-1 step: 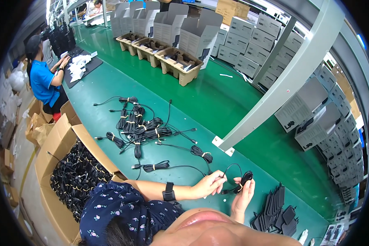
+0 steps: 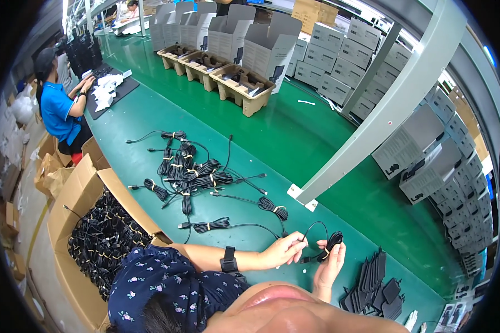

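Note:
My right hand (image 2: 329,267) holds a coiled black cable (image 2: 333,242) upright between thumb and fingers, with a dark plug hanging at its lower left. From the coil a loose length arcs over to my left hand (image 2: 285,250), whose fingertips are pinched on the end of it. Just left of that hand lies another bundled cable (image 2: 211,225), tied with a pale band. Beyond it, a heap of tied black cables (image 2: 191,172) spreads over the green table (image 2: 150,222). One more bundle (image 2: 273,208) rests above my left hand.
An open carton (image 2: 108,244) full of black cables stands at my left. Flat black pieces (image 2: 372,286) are stacked right of my right hand. A grey metal post (image 2: 372,119) rises from the table. Moulded trays (image 2: 241,89) stand farther off; a co-worker in blue (image 2: 61,114) works far left.

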The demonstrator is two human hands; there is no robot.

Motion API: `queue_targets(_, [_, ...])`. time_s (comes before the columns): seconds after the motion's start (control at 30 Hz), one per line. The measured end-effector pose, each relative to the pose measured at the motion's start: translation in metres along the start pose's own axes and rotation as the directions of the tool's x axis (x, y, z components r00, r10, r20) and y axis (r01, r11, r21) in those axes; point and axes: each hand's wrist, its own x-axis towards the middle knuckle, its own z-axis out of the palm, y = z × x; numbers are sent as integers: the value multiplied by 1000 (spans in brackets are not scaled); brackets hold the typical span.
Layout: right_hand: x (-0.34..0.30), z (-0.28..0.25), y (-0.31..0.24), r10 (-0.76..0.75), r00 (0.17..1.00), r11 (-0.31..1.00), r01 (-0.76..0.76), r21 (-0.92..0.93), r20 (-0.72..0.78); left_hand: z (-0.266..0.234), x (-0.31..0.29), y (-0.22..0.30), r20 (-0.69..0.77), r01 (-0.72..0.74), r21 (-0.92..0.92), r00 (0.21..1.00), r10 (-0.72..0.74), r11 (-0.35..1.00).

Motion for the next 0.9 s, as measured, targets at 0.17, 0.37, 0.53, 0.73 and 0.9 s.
queue_targets(0.17, [-3,-2,4,28,997,1000,-28,5,76,2,-2,10,72,55,66,996,-60,996])
queue_targets(0.37, [0,-6,8,94,968,996,-94,-10,233,-1,1,-4,42,28,-47,999,-26,998])
queue_targets(0.53, [-7,-4,9,82,973,989,-52,-139,214,-2,3,-9,4,52,-85,999,-52,995])
queue_targets(0.73, [-7,-8,9,66,979,991,-41,-128,194,0,1,-7,-26,57,-33,998,-58,998])
queue_targets(0.9, [-1,-11,6,176,976,907,-211,365,127,0,2,-12,26,84,-3,996,-84,996])
